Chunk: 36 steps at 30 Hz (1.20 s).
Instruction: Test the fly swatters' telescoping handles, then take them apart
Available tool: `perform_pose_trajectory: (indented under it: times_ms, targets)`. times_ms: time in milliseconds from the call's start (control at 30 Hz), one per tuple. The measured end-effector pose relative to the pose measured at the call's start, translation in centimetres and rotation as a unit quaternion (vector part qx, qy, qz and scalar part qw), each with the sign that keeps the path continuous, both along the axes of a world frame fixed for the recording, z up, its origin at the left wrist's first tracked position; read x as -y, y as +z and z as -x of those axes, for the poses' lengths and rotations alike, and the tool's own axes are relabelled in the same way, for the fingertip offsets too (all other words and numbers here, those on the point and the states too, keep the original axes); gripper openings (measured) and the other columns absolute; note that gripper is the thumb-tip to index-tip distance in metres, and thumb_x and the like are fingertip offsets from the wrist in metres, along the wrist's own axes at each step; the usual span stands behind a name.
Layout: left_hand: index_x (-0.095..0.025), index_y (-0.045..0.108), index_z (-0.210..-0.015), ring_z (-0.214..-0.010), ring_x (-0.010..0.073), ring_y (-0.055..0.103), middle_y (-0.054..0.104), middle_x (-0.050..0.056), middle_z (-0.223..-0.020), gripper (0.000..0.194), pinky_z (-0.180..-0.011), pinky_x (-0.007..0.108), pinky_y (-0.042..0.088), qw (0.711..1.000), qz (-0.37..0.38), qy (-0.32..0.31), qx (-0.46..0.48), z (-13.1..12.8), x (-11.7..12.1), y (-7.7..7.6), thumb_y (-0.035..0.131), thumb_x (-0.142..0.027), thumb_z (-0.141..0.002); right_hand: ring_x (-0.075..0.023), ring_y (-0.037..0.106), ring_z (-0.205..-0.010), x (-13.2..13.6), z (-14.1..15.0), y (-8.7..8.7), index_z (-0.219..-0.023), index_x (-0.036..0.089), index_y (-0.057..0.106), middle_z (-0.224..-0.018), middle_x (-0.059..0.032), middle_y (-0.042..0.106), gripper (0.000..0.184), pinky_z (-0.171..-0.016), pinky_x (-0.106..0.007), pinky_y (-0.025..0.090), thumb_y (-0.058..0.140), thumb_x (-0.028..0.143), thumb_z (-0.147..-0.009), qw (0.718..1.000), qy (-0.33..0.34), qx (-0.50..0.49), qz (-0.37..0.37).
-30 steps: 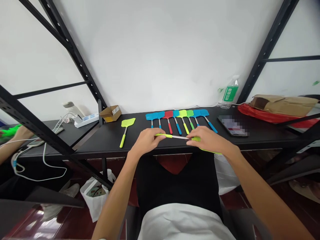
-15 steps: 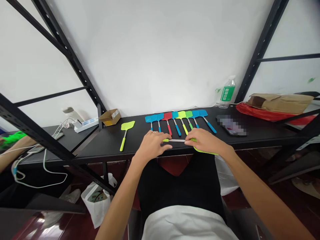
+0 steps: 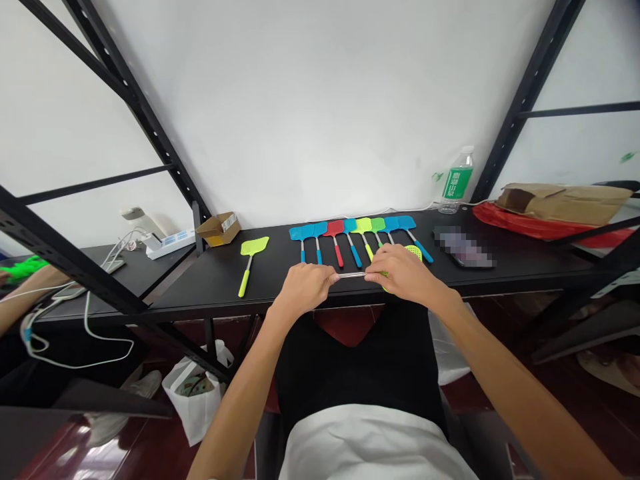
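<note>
One yellow-grn swatter point(image 3: 352, 275) is in our hands, held abt level above the front part of the blk table point(image 3: 276, 252). Our L hand point(image 3: 307, 285) pinches one end of its metal shaft; our R hand point(image 3: 399, 270) pinches the other, w/ the perforated head partly showing behind it. Just beyond, we've a row of 8 swatters point(image 3: 350, 226), heads overlapping. To the L: another yellow-grn swatter point(image 3: 255, 247), then a cardboard box point(image 3: 219, 229). To the R: a phone point(image 3: 463, 247) & bottle point(image 3: 457, 181).

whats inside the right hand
A yellow-green perforated plastic flyswatter: part of its head and thin metal rod show; the section within the right hand is covered.
</note>
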State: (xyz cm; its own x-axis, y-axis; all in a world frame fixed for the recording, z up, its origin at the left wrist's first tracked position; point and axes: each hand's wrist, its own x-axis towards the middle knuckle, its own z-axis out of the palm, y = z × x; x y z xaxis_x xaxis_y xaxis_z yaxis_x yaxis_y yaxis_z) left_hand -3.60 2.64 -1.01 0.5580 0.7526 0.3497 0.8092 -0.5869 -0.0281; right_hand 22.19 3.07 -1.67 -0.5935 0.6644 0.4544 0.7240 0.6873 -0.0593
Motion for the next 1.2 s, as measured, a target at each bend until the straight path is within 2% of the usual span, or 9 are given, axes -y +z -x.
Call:
perform_pose_trajectory:
  times_ms: [67, 233, 333, 567, 667, 800, 900, 1067, 1200]
  targets:
    - [-0.024, 0.071, -0.093, -0.079, 0.0222, 0.070, 0.076, 0.003, -0.084, 0.038, -0.064, 0.030, 0.035, 1.000, 0.006, 0.000, 0.002, 0.0, -0.1, -0.1, 0.038, -0.039, -0.105, -0.0250, 0.057, -0.085, -0.2, -0.2, -0.1, -0.086, 0.021, 0.079, -0.082, -0.0073, 0.074, 0.028, -0.076, -0.038, 0.036, 0.058, 0.033, -0.099, 1.000, 0.000, 0.004, -0.002]
    - [-0.028, 0.065, -0.116, -0.082, 0.0211, 0.069, 0.076, 0.000, -0.091, 0.031, -0.067, 0.029, 0.039, 1.000, -0.004, -0.014, 0.020, 0.1, -0.3, -0.3, 0.057, -0.050, -0.097, -0.0265, 0.058, -0.088, -0.7, -0.8, -0.4, -0.088, 0.022, 0.080, -0.086, -0.0072, 0.075, 0.025, -0.077, -0.039, 0.037, 0.060, 0.033, -0.098, 1.000, -0.007, 0.008, 0.000]
    - [-0.027, 0.067, -0.108, -0.085, 0.0202, 0.067, 0.075, 0.000, -0.094, 0.024, -0.070, 0.030, 0.039, 0.999, -0.036, -0.020, 0.018, -0.1, -0.4, -0.4, 0.050, -0.042, -0.102, -0.0262, 0.058, -0.088, -0.8, -0.8, -0.5, -0.087, 0.022, 0.079, -0.085, -0.0067, 0.075, 0.026, -0.076, -0.038, 0.037, 0.059, 0.034, -0.099, 1.000, -0.008, 0.008, 0.001]
    - [-0.024, 0.072, -0.097, -0.084, 0.0219, 0.062, 0.070, 0.005, -0.086, 0.038, -0.071, 0.032, 0.039, 0.997, -0.072, 0.008, 0.013, -0.3, -1.3, -1.7, 0.037, -0.035, -0.106, -0.0250, 0.058, -0.088, -1.0, -0.3, -1.1, -0.089, 0.021, 0.080, -0.085, -0.0064, 0.075, 0.026, -0.076, -0.038, 0.036, 0.058, 0.032, -0.100, 1.000, -0.021, 0.003, -0.013]
    - [-0.023, 0.071, -0.097, -0.084, 0.0209, 0.063, 0.072, 0.004, -0.088, 0.038, -0.072, 0.032, 0.040, 0.998, -0.053, 0.005, 0.020, -0.4, -1.6, -2.3, 0.037, -0.037, -0.106, -0.0257, 0.058, -0.088, -1.2, -0.2, -1.4, -0.087, 0.021, 0.080, -0.084, -0.0071, 0.075, 0.027, -0.077, -0.038, 0.036, 0.058, 0.031, -0.100, 0.999, -0.030, 0.014, -0.018]
    - [-0.026, 0.069, -0.110, -0.082, 0.0191, 0.067, 0.075, 0.001, -0.092, 0.032, -0.069, 0.030, 0.039, 0.999, -0.024, -0.004, 0.039, -0.6, -1.6, -2.5, 0.047, -0.048, -0.102, -0.0262, 0.059, -0.089, -1.4, -0.1, -1.7, -0.088, 0.021, 0.080, -0.086, -0.0077, 0.075, 0.025, -0.078, -0.039, 0.039, 0.059, 0.030, -0.099, 0.999, -0.032, 0.014, -0.014]
    - [-0.028, 0.069, -0.110, -0.082, 0.0189, 0.068, 0.075, 0.001, -0.094, 0.030, -0.063, 0.029, 0.036, 0.999, -0.023, 0.012, 0.043, -0.5, -1.4, -2.2, 0.047, -0.047, -0.102, -0.0274, 0.061, -0.098, -1.3, -0.2, -1.5, -0.105, 0.020, 0.078, -0.100, -0.0093, 0.075, 0.023, -0.086, -0.041, 0.044, 0.062, 0.035, -0.097, 1.000, -0.020, -0.010, -0.008]
    - [-0.027, 0.070, -0.108, -0.084, 0.0191, 0.069, 0.076, 0.002, -0.097, 0.032, -0.062, 0.027, 0.035, 0.997, -0.035, 0.022, 0.062, 0.9, -1.4, -1.4, 0.043, -0.044, -0.104, -0.0375, 0.050, -0.130, -1.2, -2.3, -0.5, -0.148, 0.024, 0.052, -0.143, -0.0142, 0.058, 0.068, -0.106, -0.053, 0.040, 0.068, 0.052, -0.089, 0.991, -0.074, -0.106, -0.017]
    - [-0.026, 0.070, -0.108, -0.085, 0.0187, 0.068, 0.075, 0.003, -0.098, 0.033, -0.065, 0.027, 0.037, 0.995, -0.047, 0.025, 0.085, 1.7, -1.3, -0.9, 0.043, -0.044, -0.104, -0.0385, 0.055, -0.128, -1.7, -4.8, -0.1, -0.159, 0.026, 0.034, -0.149, -0.0169, 0.052, 0.084, -0.100, -0.053, 0.048, 0.065, 0.057, -0.088, 0.963, -0.128, -0.219, 0.092]
